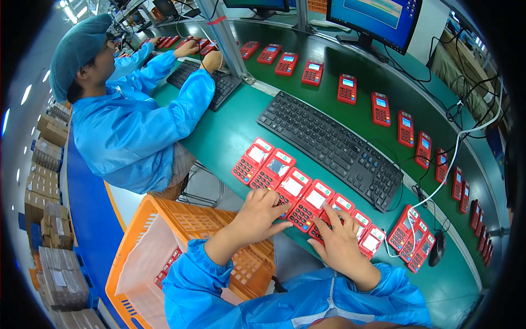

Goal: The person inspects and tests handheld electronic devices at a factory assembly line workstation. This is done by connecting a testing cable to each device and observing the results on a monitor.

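A row of red handheld card terminals [292, 186] lies side by side along the near edge of the green bench, keypads toward me. My left hand [256, 217] rests over the lower ends of the left part of the row, with thumb and index finger apart beside a middle terminal [316, 196]. On that terminal's right side is my right hand [344, 242], fingers spread over the keypads and the index finger near its screen. Neither hand is closed around a terminal. My palms and fingers cover parts of the terminals beneath them.
Beyond the row lie a black keyboard [329, 145] and a green conveyor with spaced red terminals [347, 89]. Terminals with a white cable [402, 226] and a black mouse [437, 248] are right. An orange crate [139, 236] stands lower left. A co-worker [131, 126] sits left.
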### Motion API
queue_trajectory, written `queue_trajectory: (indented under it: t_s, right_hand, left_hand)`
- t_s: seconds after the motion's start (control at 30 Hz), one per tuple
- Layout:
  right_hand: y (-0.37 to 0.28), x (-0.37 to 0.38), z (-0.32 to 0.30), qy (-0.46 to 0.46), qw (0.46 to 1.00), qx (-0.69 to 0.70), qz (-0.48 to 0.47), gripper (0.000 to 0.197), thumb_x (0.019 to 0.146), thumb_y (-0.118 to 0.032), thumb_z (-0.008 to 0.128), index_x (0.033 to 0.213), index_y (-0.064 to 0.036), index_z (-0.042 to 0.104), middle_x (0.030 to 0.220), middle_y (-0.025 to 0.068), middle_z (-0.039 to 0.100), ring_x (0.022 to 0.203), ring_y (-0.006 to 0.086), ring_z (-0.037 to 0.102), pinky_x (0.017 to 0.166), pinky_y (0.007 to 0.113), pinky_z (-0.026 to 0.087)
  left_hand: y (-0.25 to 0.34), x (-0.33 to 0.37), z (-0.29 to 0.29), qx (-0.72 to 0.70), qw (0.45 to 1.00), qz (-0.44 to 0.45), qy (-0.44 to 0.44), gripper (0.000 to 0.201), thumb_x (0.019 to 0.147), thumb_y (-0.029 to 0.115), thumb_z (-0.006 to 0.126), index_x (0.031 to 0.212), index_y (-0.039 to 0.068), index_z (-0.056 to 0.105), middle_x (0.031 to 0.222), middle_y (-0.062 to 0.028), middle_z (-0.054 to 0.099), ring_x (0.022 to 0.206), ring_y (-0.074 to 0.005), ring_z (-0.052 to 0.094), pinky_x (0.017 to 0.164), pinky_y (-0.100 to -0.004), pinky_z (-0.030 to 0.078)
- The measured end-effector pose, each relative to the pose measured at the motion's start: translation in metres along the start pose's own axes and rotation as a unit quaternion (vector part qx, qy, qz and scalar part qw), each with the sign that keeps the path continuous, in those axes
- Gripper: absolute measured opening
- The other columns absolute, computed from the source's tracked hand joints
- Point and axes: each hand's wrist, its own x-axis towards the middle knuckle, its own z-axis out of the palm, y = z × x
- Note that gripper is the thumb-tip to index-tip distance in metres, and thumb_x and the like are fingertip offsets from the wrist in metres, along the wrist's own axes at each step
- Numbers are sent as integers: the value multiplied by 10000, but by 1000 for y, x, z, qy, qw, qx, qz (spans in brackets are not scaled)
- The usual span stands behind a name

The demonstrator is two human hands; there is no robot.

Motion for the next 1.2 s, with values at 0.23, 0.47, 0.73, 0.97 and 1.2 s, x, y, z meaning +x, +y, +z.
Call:
queue_trajectory:
  t_s: [0.23,0.47,0.73,0.97,1.2]
  right_hand:
    - [0,1,2,12,1000,0,4,507,688,-267,729,1134,-80,576,1316,151,391,1134,315,380,896,451,312]
    - [-1,3,9,14,999,-34,9,508,668,-291,741,1101,-79,581,1313,139,404,1136,296,385,891,432,313]
    - [0,5,17,40,995,-92,-19,524,643,-373,733,1061,-92,588,1305,86,438,1106,239,407,869,380,303]
    - [2,8,20,59,992,-108,-26,529,635,-416,724,1026,-85,591,1299,78,444,1079,225,421,837,361,304]
    - [2,8,18,53,992,-112,-27,533,625,-431,727,1013,-89,595,1293,71,444,1075,225,422,832,360,306]
  left_hand:
    - [-1,1,2,-2,1000,-6,-1,396,721,361,700,1014,99,652,890,-76,453,881,-257,424,764,-373,347]
    - [0,2,2,4,1000,1,6,386,721,355,700,1005,97,656,890,-76,455,886,-257,425,773,-375,349]
    - [0,2,2,20,1000,5,7,387,704,357,726,1010,129,662,902,-54,461,886,-245,423,774,-369,344]
    - [5,5,4,60,998,14,22,346,708,375,704,932,112,680,914,-62,469,917,-236,437,784,-372,344]
    - [5,6,5,37,999,-7,33,328,720,368,700,933,119,685,911,-53,472,924,-240,434,799,-371,330]
